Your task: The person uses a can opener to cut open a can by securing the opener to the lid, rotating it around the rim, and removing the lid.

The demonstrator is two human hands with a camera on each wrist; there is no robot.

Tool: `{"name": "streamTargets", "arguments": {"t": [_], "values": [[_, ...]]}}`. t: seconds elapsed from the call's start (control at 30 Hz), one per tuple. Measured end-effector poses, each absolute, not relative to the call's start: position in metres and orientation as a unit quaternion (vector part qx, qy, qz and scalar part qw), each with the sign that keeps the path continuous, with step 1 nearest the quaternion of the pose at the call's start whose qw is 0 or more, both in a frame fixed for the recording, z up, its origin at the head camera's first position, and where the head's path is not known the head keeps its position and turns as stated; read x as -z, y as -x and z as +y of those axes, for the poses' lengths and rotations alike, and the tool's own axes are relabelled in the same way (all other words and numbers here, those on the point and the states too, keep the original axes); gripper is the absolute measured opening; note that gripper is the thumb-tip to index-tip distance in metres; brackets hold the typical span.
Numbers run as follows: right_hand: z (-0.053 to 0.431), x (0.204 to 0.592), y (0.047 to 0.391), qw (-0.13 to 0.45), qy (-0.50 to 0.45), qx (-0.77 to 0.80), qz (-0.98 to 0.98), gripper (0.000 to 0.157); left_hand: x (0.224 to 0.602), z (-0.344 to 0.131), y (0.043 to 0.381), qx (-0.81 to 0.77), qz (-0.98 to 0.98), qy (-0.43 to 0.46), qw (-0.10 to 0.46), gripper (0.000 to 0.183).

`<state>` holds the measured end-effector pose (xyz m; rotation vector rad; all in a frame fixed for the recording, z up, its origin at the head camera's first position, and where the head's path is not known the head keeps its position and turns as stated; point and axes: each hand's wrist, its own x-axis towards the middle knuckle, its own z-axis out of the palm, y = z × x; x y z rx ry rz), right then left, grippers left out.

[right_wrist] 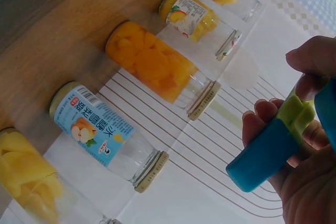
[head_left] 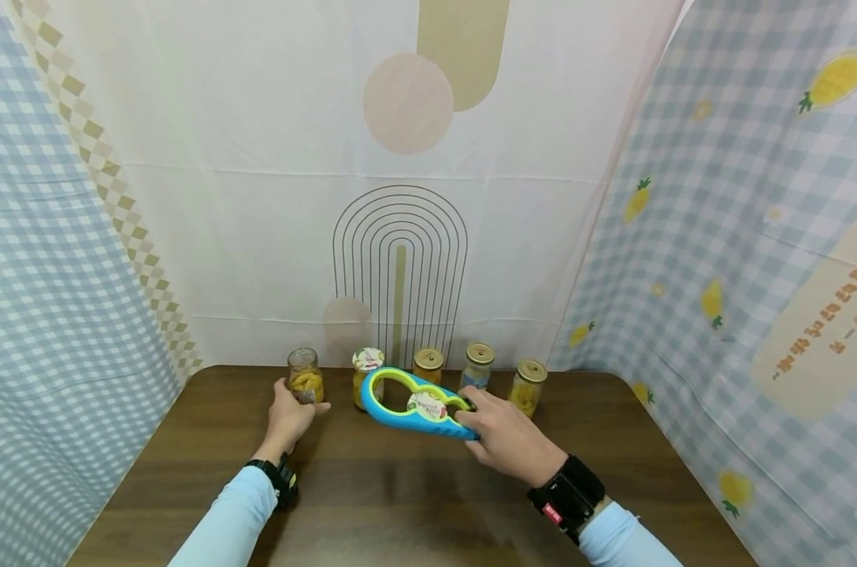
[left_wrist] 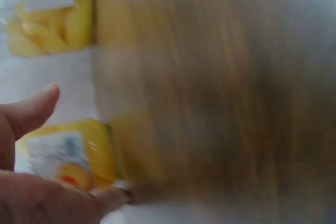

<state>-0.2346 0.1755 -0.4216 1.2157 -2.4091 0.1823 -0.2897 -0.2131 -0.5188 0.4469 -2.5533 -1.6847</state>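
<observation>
Hanging behind jars (right_wrist: 149,62), cloth (head_left: 258,244) backs a seemingly wooden table (head_left: 358,512).

From my remote station I count five glass jars (right_wrist: 147,61) — four lidded, one lidless — plus one blue-and-green looped tool (head_left: 414,424), one left hand (head_left: 289,417), one right hand (head_left: 506,437), two black wristbands (head_left: 570,496), one wooden table (head_left: 400,512).
</observation>
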Motion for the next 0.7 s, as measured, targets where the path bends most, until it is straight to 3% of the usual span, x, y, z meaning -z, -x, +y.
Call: {"name": "streamTargets", "arguments": {"t": [0.17, 0.33, 0.5, 0.7], "values": [[0.174, 0.419, 0.234, 0.218, -0.438, -0.069, -0.869, 0.031, 0.501, -0.205, 0.273, 0.513, -0.841, -0.174, -0.008, 0.126], [0.171, 0.416, 0.233, 0.221, -0.439, -0.067, -0.868, 0.028, 0.486, -0.193, 0.249, 0.484, -0.860, -0.160, -0.014, 0.123], [0.169, 0.417, 0.233, 0.222, -0.442, -0.068, -0.866, 0.028, 0.479, -0.178, 0.221, 0.472, -0.871, -0.134, 0.005, 0.107], [0.169, 0.418, 0.232, 0.222, -0.439, -0.072, -0.868, 0.029, 0.482, -0.163, 0.193, 0.485, -0.865, -0.105, 0.069, 0.062]]}}
